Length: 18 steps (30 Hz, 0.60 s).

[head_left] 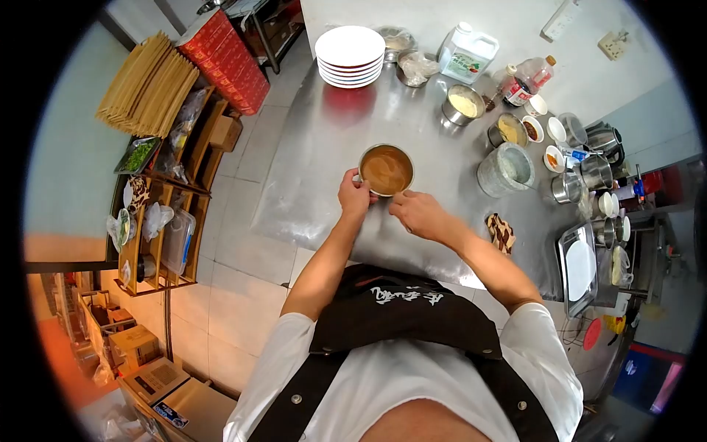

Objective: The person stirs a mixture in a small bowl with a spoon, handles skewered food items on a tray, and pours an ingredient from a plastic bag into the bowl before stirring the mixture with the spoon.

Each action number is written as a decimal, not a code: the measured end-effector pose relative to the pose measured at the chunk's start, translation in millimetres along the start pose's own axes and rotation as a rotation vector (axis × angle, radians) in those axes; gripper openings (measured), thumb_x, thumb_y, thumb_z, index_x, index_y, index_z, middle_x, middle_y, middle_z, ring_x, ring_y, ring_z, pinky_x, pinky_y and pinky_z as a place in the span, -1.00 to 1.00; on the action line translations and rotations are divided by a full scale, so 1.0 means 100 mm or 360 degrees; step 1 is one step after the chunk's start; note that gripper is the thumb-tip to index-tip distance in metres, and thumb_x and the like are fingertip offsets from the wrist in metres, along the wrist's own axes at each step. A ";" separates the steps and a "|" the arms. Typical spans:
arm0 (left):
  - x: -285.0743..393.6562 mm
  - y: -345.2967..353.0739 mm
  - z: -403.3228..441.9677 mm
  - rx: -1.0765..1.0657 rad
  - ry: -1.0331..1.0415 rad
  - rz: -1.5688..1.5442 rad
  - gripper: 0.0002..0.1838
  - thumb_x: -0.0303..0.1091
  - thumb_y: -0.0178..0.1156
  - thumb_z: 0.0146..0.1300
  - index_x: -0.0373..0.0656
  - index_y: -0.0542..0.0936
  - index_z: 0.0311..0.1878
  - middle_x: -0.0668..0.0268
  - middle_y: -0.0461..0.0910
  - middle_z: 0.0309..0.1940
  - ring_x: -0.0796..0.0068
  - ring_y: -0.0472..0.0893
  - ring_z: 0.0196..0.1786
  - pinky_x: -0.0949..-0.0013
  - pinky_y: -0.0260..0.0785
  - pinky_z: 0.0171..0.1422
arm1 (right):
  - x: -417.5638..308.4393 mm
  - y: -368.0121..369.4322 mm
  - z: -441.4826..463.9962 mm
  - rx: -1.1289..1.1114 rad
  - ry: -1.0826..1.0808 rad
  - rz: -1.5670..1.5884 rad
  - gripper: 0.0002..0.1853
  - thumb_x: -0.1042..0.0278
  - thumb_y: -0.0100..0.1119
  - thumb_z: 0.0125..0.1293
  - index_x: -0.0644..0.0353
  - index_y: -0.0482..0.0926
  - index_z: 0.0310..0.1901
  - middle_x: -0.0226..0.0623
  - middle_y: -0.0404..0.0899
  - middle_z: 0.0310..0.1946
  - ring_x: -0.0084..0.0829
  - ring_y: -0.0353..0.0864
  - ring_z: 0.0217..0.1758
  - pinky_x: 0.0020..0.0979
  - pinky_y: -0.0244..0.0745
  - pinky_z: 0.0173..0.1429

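Note:
A round metal bowl (387,170) of smooth brown sauce rests near the middle of the steel table. My left hand (355,194) grips its left rim, with the fingers wrapped at the edge. At the bowl's lower right, my right hand (417,213) is closed round a thin utensil whose end reaches the rim; most of it is hidden by the fingers. Brown and white patterned cloth (501,233) lies to the right of my right forearm.
Stacked white plates (350,55) stand at the back of the steel table (309,169). To the right are a stone mortar (506,170), metal bowls, bottles and a tray (578,269). A wooden shelf (173,228) stands left, beyond the floor.

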<state>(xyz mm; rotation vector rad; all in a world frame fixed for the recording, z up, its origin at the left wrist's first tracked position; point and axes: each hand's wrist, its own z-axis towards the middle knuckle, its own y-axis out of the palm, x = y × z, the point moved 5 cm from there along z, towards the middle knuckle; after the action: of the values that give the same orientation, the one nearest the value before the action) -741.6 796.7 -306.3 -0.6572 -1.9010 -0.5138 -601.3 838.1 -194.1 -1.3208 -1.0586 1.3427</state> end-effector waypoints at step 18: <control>-0.10 0.01 0.07 0.0011 -0.0005 -0.0042 -0.65 -0.56 0.10 0.20 -0.22 0.40 0.07 0.24 0.48 -0.43 0.46 0.58 -0.56 0.43 0.54 -0.52 | 0.01 0.09 0.16 0.0005 0.0059 -0.0100 -0.88 0.37 0.23 -0.03 0.17 0.58 -0.43 -0.26 0.51 -0.33 -0.30 0.55 -0.19 -0.32 0.53 -0.12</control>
<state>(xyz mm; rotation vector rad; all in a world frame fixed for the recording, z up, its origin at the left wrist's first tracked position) -742.9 799.6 -318.2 -0.6297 -1.9157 -0.5232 -617.6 838.4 -202.5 -1.2946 -1.0637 1.2685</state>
